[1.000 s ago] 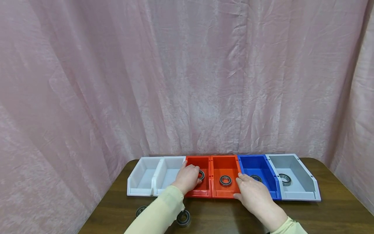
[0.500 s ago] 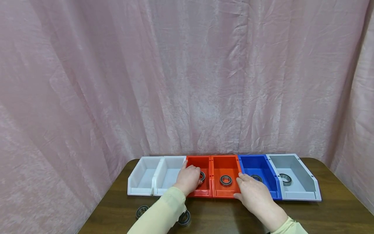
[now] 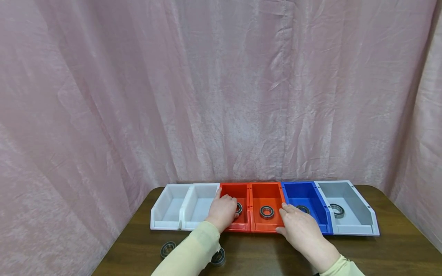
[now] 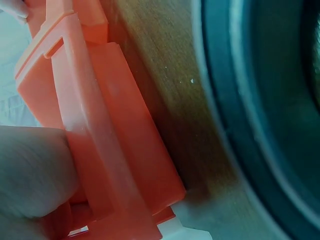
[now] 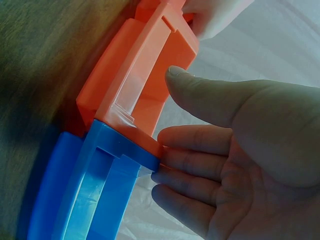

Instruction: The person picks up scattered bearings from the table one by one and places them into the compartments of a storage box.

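Note:
In the head view my left hand (image 3: 223,210) reaches over the front of the red bin (image 3: 236,227). One finger lies along that bin's left rim, and the other fingertips are hidden. Beside its thumb a ball bearing (image 3: 239,208) lies in the bin, partly covered by the hand. My right hand (image 3: 300,226) rests at the wall between the orange-red bin (image 3: 267,227) and the blue bin (image 3: 299,193). The right wrist view shows its fingers (image 5: 192,162) fairly straight and the palm bare. Bearings sit in the orange-red bin (image 3: 267,212) and the blue bin, the latter bearing (image 3: 303,209) partly hidden.
Two white bins (image 3: 165,225) stand at the row's left end. A grey bin (image 3: 355,230) with a bearing (image 3: 337,211) ends the row at the right. Two more bearings lie on the wooden table (image 3: 138,245), one (image 3: 168,249) left of the left sleeve and one (image 3: 218,257) partly under it.
Both hands stay in almost the same place. The left forearm has shifted very slightly to the right, showing more of the bearing to its left.

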### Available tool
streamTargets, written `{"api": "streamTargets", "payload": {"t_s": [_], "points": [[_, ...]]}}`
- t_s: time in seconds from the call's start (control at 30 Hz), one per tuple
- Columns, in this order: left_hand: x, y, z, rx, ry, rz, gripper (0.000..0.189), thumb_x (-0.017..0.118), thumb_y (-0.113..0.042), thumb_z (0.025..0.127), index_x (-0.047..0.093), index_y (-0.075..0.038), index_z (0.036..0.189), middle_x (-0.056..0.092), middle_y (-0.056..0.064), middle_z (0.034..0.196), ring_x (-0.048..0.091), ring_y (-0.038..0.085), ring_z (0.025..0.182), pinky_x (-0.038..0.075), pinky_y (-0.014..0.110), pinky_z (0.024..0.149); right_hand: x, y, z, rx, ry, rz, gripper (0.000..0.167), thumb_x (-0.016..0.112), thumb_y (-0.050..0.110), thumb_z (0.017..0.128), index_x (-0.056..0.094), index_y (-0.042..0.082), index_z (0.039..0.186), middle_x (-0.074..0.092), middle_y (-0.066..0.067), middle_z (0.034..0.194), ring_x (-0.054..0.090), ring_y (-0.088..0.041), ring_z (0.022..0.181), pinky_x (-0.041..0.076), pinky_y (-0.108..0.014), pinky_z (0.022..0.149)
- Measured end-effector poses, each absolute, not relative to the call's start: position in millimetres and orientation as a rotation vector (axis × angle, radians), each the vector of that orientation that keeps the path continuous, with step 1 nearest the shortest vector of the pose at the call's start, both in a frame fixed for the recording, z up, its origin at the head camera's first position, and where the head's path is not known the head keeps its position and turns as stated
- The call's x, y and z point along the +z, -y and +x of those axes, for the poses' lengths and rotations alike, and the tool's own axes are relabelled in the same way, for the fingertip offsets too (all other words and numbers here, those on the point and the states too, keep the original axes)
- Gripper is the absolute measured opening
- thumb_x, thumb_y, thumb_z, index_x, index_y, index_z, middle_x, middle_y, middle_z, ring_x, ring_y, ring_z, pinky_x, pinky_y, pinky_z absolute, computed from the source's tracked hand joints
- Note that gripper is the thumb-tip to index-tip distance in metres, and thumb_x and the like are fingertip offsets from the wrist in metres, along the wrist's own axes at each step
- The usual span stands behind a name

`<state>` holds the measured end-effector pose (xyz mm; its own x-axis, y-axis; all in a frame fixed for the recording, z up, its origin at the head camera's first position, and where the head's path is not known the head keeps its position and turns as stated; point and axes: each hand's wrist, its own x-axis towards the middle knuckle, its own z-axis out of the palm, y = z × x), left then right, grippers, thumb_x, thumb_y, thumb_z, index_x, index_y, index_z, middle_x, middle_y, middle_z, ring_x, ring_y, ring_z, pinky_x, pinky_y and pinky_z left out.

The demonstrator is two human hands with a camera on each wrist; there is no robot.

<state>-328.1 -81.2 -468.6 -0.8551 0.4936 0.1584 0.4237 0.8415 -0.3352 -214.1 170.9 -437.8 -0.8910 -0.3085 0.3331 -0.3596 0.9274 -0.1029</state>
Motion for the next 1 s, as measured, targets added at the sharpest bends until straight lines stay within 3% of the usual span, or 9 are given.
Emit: {"api": "streamTargets", "payload": {"t_s": [0.27,0.57,1.0], "points": [[-471.6,80.0,-332.8,0.433,2.799,-0.724,0.032,0.088,-0.047,0.094,0.080,-0.018,0.103,0.078,-0.003,0.092,0.073,0.017,0.099,0.031,0.058,0.129,-437.9,-171.4,-214.3,0.221,2.778,0.488,0.057,0.094,0.032,0.089,0.077,-0.007,0.126,0.073,-0.024,0.137,0.069,-0.042,0.130,0.057,-0.055,0.108],[-473.2,80.8,-333.4,0.462,2.803,-0.721,0.027,0.088,-0.046,0.095,0.079,-0.020,0.097,0.075,-0.005,0.086,0.073,0.017,0.096,0.030,0.059,0.129,-437.4,-170.3,-213.7,0.227,2.785,0.486,0.056,0.093,0.032,0.089,0.077,-0.007,0.126,0.073,-0.024,0.137,0.069,-0.042,0.131,0.057,-0.055,0.108],[-471.9,80.1,-330.5,0.472,2.841,-0.704,0.029,0.087,-0.047,0.095,0.075,-0.025,0.081,0.059,-0.007,0.066,0.071,0.015,0.083,0.026,0.059,0.131,-437.7,-169.7,-214.0,0.226,2.790,0.483,0.056,0.093,0.032,0.090,0.076,-0.007,0.126,0.072,-0.024,0.138,0.068,-0.042,0.131,0.056,-0.056,0.108]]}}
